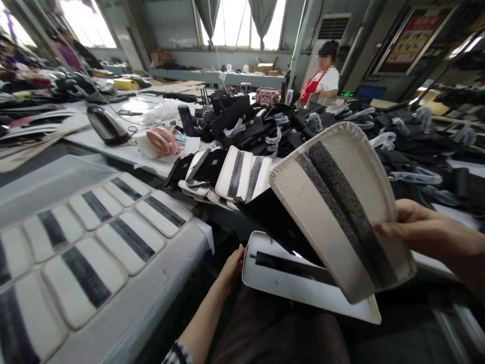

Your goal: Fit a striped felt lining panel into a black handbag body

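Pinched at its right edge by my right hand point(424, 227), a cream rounded panel point(333, 202) with a dark grey fuzzy strip tilts up before me, thumb on its face. A black flap point(276, 217) extends from behind its left side; how they join is hidden. Below, a white board point(288, 283) with rounded corners and a long dark slot rests over my lap. My left hand point(233, 265) is closed on the left edge of this white board, its fingers partly hidden. The raised panel covers the board's right part.
Striped cream panels point(125, 242) lie in rows on the left table. More panels point(235, 174) are stacked ahead, beside a pink fan point(164, 141) and a kettle point(108, 126). Black bags point(250, 119) with plastic-wrapped handles pile up behind. A person in a red apron point(320, 81) is farther back.
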`<move>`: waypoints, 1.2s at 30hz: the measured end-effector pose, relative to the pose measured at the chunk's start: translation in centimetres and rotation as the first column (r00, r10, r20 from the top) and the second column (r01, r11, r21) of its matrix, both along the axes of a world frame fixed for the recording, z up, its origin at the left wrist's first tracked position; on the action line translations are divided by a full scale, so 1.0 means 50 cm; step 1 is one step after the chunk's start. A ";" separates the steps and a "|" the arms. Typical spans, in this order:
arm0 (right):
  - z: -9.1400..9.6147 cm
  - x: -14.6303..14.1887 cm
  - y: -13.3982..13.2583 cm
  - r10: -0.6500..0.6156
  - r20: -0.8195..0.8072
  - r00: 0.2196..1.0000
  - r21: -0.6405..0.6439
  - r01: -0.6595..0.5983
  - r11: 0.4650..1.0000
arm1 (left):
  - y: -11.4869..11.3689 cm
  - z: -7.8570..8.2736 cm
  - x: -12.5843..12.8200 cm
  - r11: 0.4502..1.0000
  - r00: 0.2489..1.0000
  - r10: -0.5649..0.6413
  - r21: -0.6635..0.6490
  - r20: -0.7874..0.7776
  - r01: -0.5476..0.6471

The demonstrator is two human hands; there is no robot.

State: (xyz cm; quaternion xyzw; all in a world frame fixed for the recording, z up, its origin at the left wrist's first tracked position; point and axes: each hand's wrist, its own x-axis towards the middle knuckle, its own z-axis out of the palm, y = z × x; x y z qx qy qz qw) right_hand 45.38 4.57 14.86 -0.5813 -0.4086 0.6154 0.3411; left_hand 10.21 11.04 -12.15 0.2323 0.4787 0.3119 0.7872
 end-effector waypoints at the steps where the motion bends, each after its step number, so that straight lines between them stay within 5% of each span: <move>1: 0.000 0.001 -0.002 0.001 -0.002 1.000 0.008 -0.001 1.000 | 0.001 -0.007 0.009 1.000 1.000 -0.005 -0.010 -0.004 0.005; 8: -0.027 0.006 -0.006 -0.033 0.016 0.999 -0.001 0.033 0.999 | -0.002 -0.016 0.047 0.998 0.999 -0.010 -0.068 0.046 0.013; 21: -0.050 -0.003 0.011 0.317 0.128 0.940 -0.182 -0.292 0.939 | -0.006 -0.023 0.060 0.986 0.989 0.023 -0.166 0.149 0.002; 27: -0.047 0.004 0.018 0.199 0.126 0.972 -0.248 -0.164 0.955 | -0.007 -0.019 0.063 0.985 0.989 0.046 -0.173 0.142 -0.021; 36: -0.059 0.023 0.036 0.259 0.143 0.955 -0.304 -0.207 0.930 | -0.011 -0.004 0.064 0.990 0.987 0.066 -0.135 0.147 -0.046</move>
